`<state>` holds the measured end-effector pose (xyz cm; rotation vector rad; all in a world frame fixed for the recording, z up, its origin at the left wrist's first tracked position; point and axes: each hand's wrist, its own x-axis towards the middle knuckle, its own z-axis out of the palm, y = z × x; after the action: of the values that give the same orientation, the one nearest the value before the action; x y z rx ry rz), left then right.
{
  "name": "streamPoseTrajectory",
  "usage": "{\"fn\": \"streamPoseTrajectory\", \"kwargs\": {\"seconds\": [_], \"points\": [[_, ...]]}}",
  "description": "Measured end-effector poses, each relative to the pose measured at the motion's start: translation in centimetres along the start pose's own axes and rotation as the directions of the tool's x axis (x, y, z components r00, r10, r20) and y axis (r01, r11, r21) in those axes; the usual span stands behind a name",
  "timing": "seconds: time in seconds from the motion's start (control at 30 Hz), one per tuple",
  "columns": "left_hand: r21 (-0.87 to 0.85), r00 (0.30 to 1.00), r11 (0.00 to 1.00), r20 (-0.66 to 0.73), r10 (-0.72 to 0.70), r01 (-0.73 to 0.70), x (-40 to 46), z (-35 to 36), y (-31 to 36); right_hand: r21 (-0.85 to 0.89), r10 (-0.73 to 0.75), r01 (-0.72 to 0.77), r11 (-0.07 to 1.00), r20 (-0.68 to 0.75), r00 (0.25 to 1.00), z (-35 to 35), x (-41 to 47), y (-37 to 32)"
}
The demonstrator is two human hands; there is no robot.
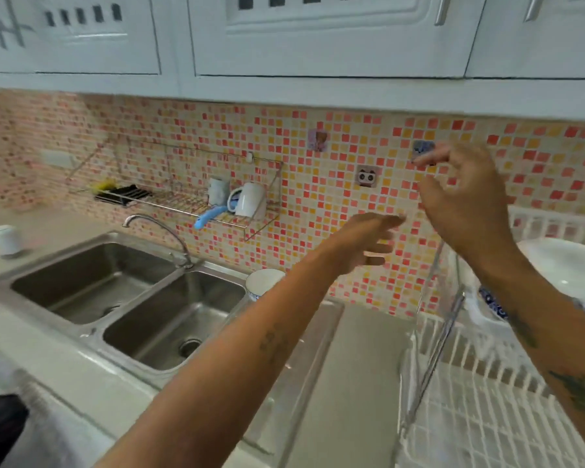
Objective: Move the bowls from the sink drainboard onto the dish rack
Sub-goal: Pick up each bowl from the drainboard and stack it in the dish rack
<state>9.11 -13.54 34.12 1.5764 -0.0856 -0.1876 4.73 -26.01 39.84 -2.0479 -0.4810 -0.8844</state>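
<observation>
While both hands, left hand and right hand, hover empty with fingers spread, one bowl sits left of the dish rack, which holds white dishes: unfinished.

Drainboard — one bowl; dish rack beside.

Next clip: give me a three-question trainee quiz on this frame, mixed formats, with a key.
1. True or false: the left hand holds a bowl.
2. The bowl by the sink stands: A) in a basin, B) on the drainboard, C) on the wall shelf.
3. Fill in: the white dish rack is to the ____ of the drainboard.

Key: 1 false; 2 B; 3 right.
</observation>
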Motion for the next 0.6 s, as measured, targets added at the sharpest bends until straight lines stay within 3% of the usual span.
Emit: {"fn": "streamPoseTrajectory", "kwargs": {"seconds": [0.07,0.17,0.23,0.33,0.43,0.6], "points": [[0.001,0.996,0.997,-0.03,-0.08,0.08,0.0,-4.8,-2.5,0.056,-0.046,0.042,0.998,0.074,0.996,3.9,-1.0,-2.0],[-0.084,0.972,0.978,-0.124,-0.201,0.192,0.1,-11.6,-6.9,0.133,-0.023,-0.015,0.991,0.274,0.961,10.6,-2.1,-2.7],[-0.132,0.938,0.955,-0.191,-0.289,0.267,-0.1,-15.6,-9.6,0.128,0.057,-0.123,0.984,0.43,0.901,15.7,-2.6,-1.3],[-0.133,0.878,0.92,-0.273,-0.393,0.37,-0.5,-21.0,-13.4,0.037,0.298,-0.398,0.917,0.6,0.743,22.8,-3.7,2.0],[-0.121,0.841,0.906,-0.339,-0.423,0.406,-0.1,-25.7,-17.2,-0.09,0.484,-0.57,0.817,0.644,0.592,28.0,-4.7,5.8],[-0.177,0.784,0.866,-0.369,-0.499,0.468,3.3,-31.4,-23.5,-0.23,0.654,-0.697,0.679,0.62,0.433,34.7,-5.6,11.7]]}}
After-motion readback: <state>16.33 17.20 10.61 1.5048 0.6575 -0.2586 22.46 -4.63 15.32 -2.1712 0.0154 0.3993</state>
